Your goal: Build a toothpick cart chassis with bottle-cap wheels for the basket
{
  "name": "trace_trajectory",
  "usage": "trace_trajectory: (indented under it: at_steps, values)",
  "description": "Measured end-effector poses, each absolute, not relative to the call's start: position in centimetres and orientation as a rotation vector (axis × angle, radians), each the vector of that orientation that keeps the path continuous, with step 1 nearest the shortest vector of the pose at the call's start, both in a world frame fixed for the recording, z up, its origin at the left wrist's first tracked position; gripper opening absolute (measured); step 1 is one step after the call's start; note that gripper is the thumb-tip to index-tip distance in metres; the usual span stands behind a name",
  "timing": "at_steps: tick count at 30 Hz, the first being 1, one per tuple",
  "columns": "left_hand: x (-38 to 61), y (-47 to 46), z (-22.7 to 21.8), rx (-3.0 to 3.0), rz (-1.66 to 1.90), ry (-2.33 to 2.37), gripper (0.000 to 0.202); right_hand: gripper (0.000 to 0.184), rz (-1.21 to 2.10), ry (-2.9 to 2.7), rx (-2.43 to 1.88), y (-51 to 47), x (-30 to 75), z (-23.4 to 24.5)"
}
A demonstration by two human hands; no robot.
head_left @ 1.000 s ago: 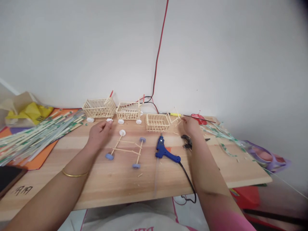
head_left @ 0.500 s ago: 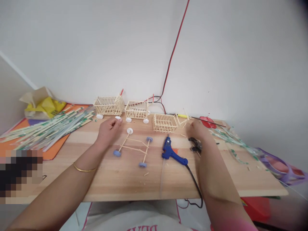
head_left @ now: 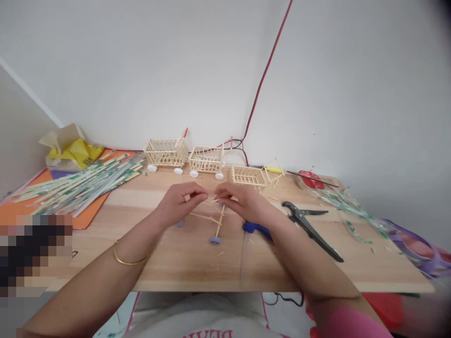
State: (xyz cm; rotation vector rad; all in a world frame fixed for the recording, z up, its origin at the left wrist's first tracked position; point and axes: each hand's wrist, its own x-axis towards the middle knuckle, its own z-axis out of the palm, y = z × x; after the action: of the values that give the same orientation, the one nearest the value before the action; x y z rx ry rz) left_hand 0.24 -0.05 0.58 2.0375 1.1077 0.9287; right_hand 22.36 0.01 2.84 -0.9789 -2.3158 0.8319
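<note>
My left hand (head_left: 183, 203) is closed in a pinch over the middle of the table. Facing it, my right hand (head_left: 243, 201) pinches too, its fingertips nearly meeting the left ones; whatever lies between them is too small to make out. Beneath both hands sits a stick frame with wheels (head_left: 218, 226), partly hidden, one blue-grey wheel (head_left: 215, 240) showing at its near corner. Under my right forearm lies a blue hot glue gun (head_left: 251, 227), mostly covered. Right of that arm rests a dark-handled cutting tool (head_left: 313, 231).
Two wheeled stick carts (head_left: 165, 152) and a stick basket (head_left: 249, 176) stand along the wall. Thin sticks (head_left: 88, 183) pile on orange sheets at left, near a yellow packet (head_left: 79, 152). Plastic wrappers (head_left: 347, 206) and a red item (head_left: 310, 180) lie at right.
Both hands have moved inward and now meet over the wheeled frame. My right hand has left the area beside the basket, uncovering the cutting tool. The view has shifted slightly left.
</note>
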Motion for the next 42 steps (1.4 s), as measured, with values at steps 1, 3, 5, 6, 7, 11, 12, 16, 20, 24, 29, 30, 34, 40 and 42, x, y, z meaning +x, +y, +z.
trace_trajectory:
  at_steps: [1,3,5,6,7,11,12,16,20,24,29,30,34,40,42]
  values:
    - [0.3,0.0,0.5,2.010,0.887,1.099,0.025,0.018,0.863,-2.344,-0.961,0.4,21.6,2.8]
    - [0.1,0.1,0.3,1.935,0.832,1.110,0.023,0.017,0.871,-2.377,-0.949,1.1,20.6,2.8]
    - [-0.2,0.3,0.1,1.823,0.826,1.131,0.021,0.013,0.805,-2.381,-0.971,1.8,20.1,2.7]
    - [-0.4,0.5,0.0,1.762,0.822,1.139,0.022,0.011,0.753,-2.372,-0.982,2.2,20.0,2.6]
    - [-0.6,0.6,0.0,1.706,0.810,1.151,0.024,0.010,0.700,-2.363,-0.989,2.5,20.0,2.4]
    - [-1.5,0.7,0.3,1.619,0.683,1.229,0.034,0.013,0.658,-2.378,-0.962,3.2,20.1,1.5]
    - [-1.7,0.7,0.4,1.626,0.653,1.246,0.034,0.014,0.684,-2.386,-0.960,3.3,20.1,1.3]
    - [-2.0,0.7,0.6,1.661,0.555,1.282,0.035,0.014,0.755,-2.385,-0.955,3.1,19.6,0.6]
    - [-2.1,0.9,0.0,1.687,0.490,1.304,0.026,0.014,0.757,-2.421,-0.870,3.0,19.0,0.3]
    - [-2.0,1.1,-0.6,1.710,0.444,1.310,0.018,0.017,0.701,-2.470,-0.815,3.0,18.8,0.2]
    - [-1.6,1.2,-0.6,1.705,0.418,1.366,0.020,0.022,0.665,-2.510,-0.805,3.0,18.8,-0.4]
    - [-1.6,1.2,-0.6,1.699,0.415,1.378,0.021,0.023,0.659,-2.513,-0.816,3.1,18.8,-0.5]
    - [-1.6,1.5,-0.9,1.662,0.410,1.441,0.023,0.027,0.637,-2.510,-0.848,3.1,18.9,-0.9]
    - [-1.8,1.9,-1.3,1.655,0.422,1.497,0.023,0.022,0.628,-2.531,-0.931,3.1,19.1,-0.8]
    - [-1.7,1.9,-1.2,1.644,0.428,1.504,0.022,0.021,0.629,-2.524,-0.957,3.1,19.3,-0.7]
